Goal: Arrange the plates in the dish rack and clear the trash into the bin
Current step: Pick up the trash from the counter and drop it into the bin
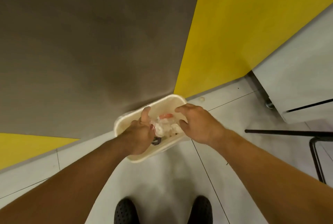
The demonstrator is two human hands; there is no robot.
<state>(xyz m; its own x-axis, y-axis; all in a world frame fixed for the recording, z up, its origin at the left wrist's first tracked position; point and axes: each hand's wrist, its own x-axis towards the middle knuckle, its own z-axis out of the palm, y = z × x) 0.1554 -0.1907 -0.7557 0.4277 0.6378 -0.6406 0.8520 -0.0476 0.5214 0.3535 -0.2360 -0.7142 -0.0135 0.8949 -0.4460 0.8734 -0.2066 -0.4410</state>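
Observation:
A cream plastic bin (168, 101) stands on the floor against the wall, seen from above. Inside it lies crumpled white and pink trash (164, 124). My left hand (139, 133) hovers over the bin's left side with its thumb up and fingers loosely curled; whether it still pinches a scrap of the trash I cannot tell. My right hand (196, 124) hangs over the bin's right side, fingers spread and relaxed, holding nothing. No plates or dish rack are in view.
A grey and yellow wall (234, 25) rises behind the bin. A white cabinet on castors (297, 94) stands at the right, with black metal chair legs (315, 151) below it. My two black shoes (126, 213) stand on the pale tiled floor.

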